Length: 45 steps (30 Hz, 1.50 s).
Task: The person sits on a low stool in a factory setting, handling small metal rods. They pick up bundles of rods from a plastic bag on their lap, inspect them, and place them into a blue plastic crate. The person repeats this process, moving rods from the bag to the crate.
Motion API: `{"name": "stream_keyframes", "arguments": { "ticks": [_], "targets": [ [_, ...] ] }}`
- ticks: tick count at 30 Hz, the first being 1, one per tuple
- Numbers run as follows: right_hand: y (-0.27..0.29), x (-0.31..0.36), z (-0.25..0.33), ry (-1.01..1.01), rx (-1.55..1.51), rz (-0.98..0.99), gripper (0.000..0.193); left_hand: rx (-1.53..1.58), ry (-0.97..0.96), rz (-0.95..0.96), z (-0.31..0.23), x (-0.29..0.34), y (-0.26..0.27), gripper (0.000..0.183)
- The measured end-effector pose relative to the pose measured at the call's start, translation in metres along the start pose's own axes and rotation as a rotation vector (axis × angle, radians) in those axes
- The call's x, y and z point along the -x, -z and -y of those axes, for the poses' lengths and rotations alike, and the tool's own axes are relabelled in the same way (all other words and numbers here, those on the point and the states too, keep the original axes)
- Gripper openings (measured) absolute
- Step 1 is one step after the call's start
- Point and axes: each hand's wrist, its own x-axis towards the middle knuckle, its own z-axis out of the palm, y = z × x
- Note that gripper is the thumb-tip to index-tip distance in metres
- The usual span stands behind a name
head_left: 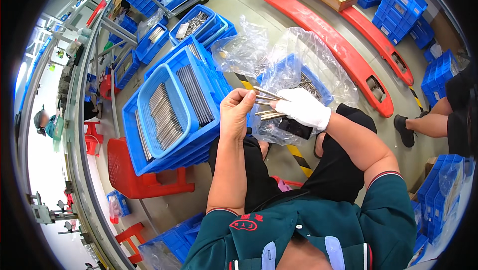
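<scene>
Several metal rods (267,92) sit clamped in our right hand (303,108), our left hand (235,107), grip unclear, beside the blue crate's edge (210,86).

Open from above into the light-blue basket (182,101), walled in on every side; obstructed beyond the right hand (304,109) by clear plastic (336,66), then the red pallet jack (333,33).

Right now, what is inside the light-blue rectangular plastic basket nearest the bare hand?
The light-blue plastic basket holds slim silvery metal rods lying side by side; anything beneath them is covered.
</scene>
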Motion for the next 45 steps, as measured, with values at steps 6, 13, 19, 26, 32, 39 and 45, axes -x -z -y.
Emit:
{"name": "stream_keyframes", "arguments": {
  "ticks": [6, 13, 19, 26, 32, 39, 45],
  "targets": [
    [-0.002, 0.000, 0.001, -0.006, -0.026, -0.020, 0.028, 0.159, 0.031, 0.073, 0.003, -0.001, 0.004, 0.014],
    [-0.001, -0.004, -0.007, 0.144, 0.146, -0.085, 0.033, 0.297, 0.130, 0.090, 0.011, -0.003, 0.005, 0.013],
    [0.000, -0.002, -0.004, 0.167, 0.243, -0.089, 0.030, 0.432, 0.267, 0.168, 0.013, -0.002, 0.005, 0.010],
    [-0.003, 0.003, 0.005, 0.119, 0.141, -0.099, 0.032, 0.551, 0.271, 0.182, 0.016, 0.002, -0.003, 0.016],
    [0.002, -0.004, -0.001, -0.049, 0.061, -0.011, 0.029, -0.004, -0.011, 0.030, 0.009, 0.001, -0.001, 0.015],
    [0.007, -0.001, 0.003, -0.038, 0.060, 0.001, 0.030, -0.413, -0.214, -0.117, 0.003, 0.002, -0.001, 0.012],
    [0.006, -0.002, -0.005, 0.007, 0.056, 0.021, 0.033, -0.044, -0.137, -0.083, -0.007, -0.005, 0.008, 0.018]
  ]
}}
